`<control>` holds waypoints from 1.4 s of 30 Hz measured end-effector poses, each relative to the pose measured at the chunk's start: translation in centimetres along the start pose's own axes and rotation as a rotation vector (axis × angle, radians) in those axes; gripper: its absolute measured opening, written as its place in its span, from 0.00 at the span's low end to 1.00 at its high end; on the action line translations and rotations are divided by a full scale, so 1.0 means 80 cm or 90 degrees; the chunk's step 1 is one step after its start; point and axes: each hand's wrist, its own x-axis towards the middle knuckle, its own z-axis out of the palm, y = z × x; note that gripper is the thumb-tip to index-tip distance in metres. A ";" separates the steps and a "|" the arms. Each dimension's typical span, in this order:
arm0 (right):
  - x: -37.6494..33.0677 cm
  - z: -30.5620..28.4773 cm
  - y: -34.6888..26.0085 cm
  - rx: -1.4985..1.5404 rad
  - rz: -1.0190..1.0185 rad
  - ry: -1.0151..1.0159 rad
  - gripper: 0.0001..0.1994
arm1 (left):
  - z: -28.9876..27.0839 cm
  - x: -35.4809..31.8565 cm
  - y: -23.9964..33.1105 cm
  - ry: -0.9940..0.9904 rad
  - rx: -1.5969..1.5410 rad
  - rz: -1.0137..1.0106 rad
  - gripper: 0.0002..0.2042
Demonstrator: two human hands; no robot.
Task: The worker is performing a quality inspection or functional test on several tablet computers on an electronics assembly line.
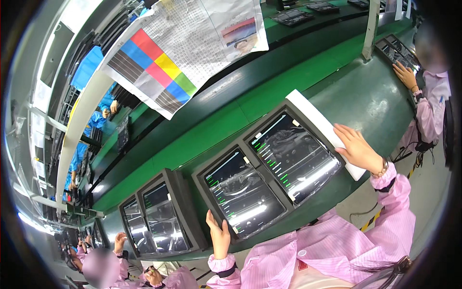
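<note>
A black tray [246,152] in front of me holds two tablet-like panels, a left panel [241,192] and a right panel [294,156]. Both screens are lit, with green marks and glare on dark pictures. My left hand [219,236] grips the tray's near left rim, its thumb on the inner side and its fingers outside. Along the tray's right side lies a flat white slab [315,111]. My right hand [357,150] rests flat on the slab, fingers stretched out, with the fingertips close to the tray's right rim.
Another black tray [179,192] with two lit panels stands to the left, a co-worker's hand [119,242] beside it. A printed sheet [192,53] hangs over the far side. At the far right, another person's hand [405,76] touches a further tray [392,52]. A conveyor-like strip [231,77] runs behind.
</note>
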 end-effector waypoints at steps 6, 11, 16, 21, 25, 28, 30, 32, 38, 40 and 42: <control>0.092 0.027 -0.084 0.059 -0.343 -0.044 0.22 | 0.000 0.029 0.003 -0.017 -0.018 0.014 0.30; 0.118 0.062 -0.099 0.041 -0.383 -0.058 0.21 | -0.004 0.034 0.005 -0.032 -0.017 0.011 0.29; 0.103 0.032 -0.103 0.073 -0.274 -0.017 0.19 | -0.001 0.050 0.043 0.070 0.169 0.127 0.26; 0.043 0.012 -0.069 0.066 -0.039 0.068 0.20 | 0.000 0.076 0.068 0.013 0.372 0.186 0.26; -0.039 0.034 -0.016 0.043 0.118 0.020 0.20 | 0.005 0.085 0.051 -0.032 0.453 0.188 0.28; -0.077 0.041 -0.018 -0.081 0.106 0.043 0.20 | -0.002 0.076 0.056 -0.015 0.393 0.157 0.29; -0.092 0.045 -0.011 -0.090 0.132 0.036 0.22 | -0.008 0.064 0.046 0.003 0.323 0.125 0.32; -0.104 0.044 -0.006 -0.079 0.140 0.050 0.24 | -0.015 0.039 0.043 -0.008 0.276 0.089 0.37; -0.119 0.024 -0.012 -0.004 0.245 0.075 0.28 | -0.001 -0.043 0.002 -0.096 0.140 0.011 0.55; -0.109 0.024 -0.027 0.023 0.271 0.133 0.27 | 0.008 -0.044 -0.006 -0.079 0.098 -0.052 0.54; -0.095 0.029 -0.056 0.056 0.199 0.258 0.26 | 0.008 -0.040 -0.009 -0.029 0.215 0.058 0.52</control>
